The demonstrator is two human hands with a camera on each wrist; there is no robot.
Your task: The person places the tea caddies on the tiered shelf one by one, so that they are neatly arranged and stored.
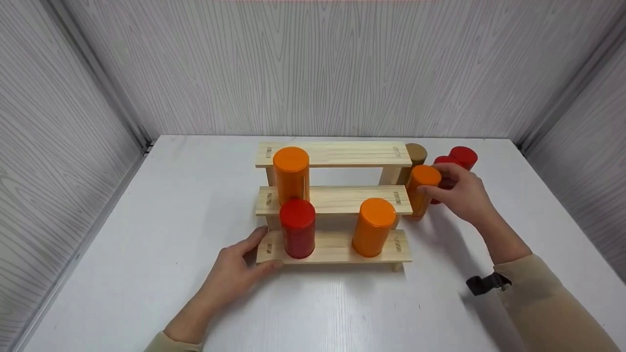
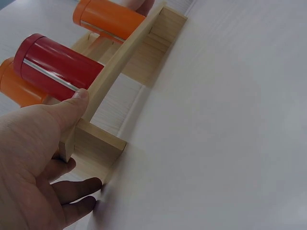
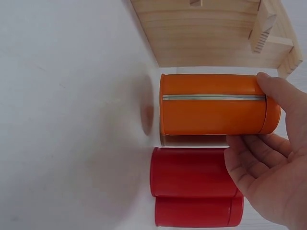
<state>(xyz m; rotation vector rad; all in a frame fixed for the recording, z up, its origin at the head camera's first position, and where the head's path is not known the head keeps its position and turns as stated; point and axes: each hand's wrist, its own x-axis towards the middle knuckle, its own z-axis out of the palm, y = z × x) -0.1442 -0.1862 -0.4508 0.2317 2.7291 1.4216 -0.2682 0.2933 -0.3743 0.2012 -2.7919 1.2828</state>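
A three-tier wooden shelf rack (image 1: 362,154) stands on the white table. My left hand (image 1: 234,273) grips the left end of its lowest tier, the thumb (image 2: 76,103) on the board's front edge and the fingers around the end. Beside the rack's right end, my right hand (image 1: 464,193) holds an upright orange tin (image 3: 211,112) near its lid, thumb on one side and fingers on the other. On the lowest tier stand a red tin (image 1: 298,232) at left and an orange tin (image 1: 372,230) at right. Another orange tin (image 1: 292,173) stands on the middle tier's left.
Behind the held tin, a brown tin (image 1: 415,152) stands by the rack's back right corner. Two red tins (image 1: 463,155) stand close together beyond my right hand. Grey wood-grain panels (image 1: 323,68) enclose the table's back and sides.
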